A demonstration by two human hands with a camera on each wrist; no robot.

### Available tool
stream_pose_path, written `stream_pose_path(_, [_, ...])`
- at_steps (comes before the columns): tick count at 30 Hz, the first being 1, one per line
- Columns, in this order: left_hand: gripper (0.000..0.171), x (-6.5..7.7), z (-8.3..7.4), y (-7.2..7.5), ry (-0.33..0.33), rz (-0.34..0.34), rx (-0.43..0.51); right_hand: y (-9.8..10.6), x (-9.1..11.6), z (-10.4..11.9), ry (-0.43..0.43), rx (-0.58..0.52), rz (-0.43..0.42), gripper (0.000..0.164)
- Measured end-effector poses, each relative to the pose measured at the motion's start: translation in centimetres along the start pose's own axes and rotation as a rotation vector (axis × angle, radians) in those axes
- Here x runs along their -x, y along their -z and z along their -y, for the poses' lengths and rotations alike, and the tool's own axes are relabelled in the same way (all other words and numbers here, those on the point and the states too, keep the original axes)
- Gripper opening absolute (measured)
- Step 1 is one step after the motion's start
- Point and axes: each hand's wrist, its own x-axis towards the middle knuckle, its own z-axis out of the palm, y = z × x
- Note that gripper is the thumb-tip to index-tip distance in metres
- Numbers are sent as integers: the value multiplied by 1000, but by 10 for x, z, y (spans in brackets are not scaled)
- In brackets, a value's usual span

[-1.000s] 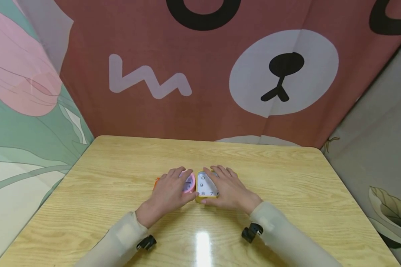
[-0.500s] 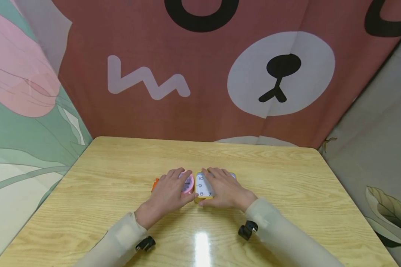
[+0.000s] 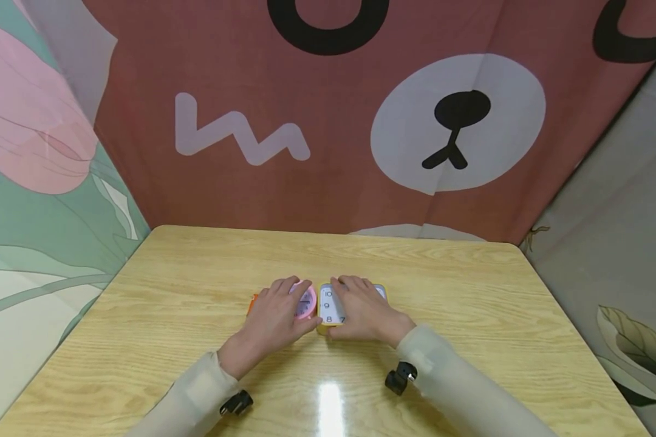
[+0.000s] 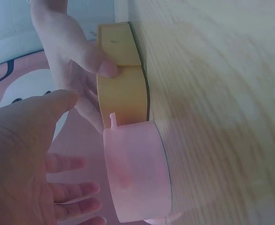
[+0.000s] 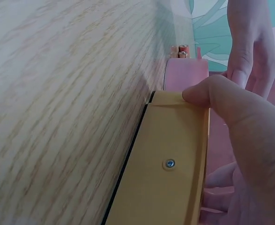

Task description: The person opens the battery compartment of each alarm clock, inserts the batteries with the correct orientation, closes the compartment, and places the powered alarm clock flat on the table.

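Observation:
A pink round clock point(image 3: 306, 303) lies face up on the table, right beside a yellow square clock point(image 3: 330, 309) with a white numbered face. My left hand point(image 3: 276, 315) is over the pink clock, fingers loosely spread; the left wrist view shows them apart from its pink side point(image 4: 137, 173). My right hand point(image 3: 366, 309) spans the yellow clock. Its thumb point(image 5: 200, 93) rests on the clock's near side, close to the corner, and its fingers reach across the face to the far edge. The hands hide parts of both faces.
Left of the left hand, small orange cylinders point(image 5: 182, 50) like batteries stand partly hidden. The wooden table point(image 3: 208, 261) reaches back to a red-brown cloth point(image 3: 339, 194) with a bear print. Patterned cloths hang on both sides.
My right hand has slid left over the yellow clock, uncovering its right corner and hiding more of its numbers. Both clocks and my left hand keep their places; the head view shifts slightly.

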Motion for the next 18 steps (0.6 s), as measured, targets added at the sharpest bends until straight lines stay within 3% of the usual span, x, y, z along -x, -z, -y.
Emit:
stream_pose_path(9, [73, 1, 1, 0, 12, 4, 8, 3, -2, 4, -27, -4, 44, 105])
stream_pose_path(18, [75, 1, 0, -1, 27, 21, 23, 2, -5, 2, -17, -25, 16, 103])
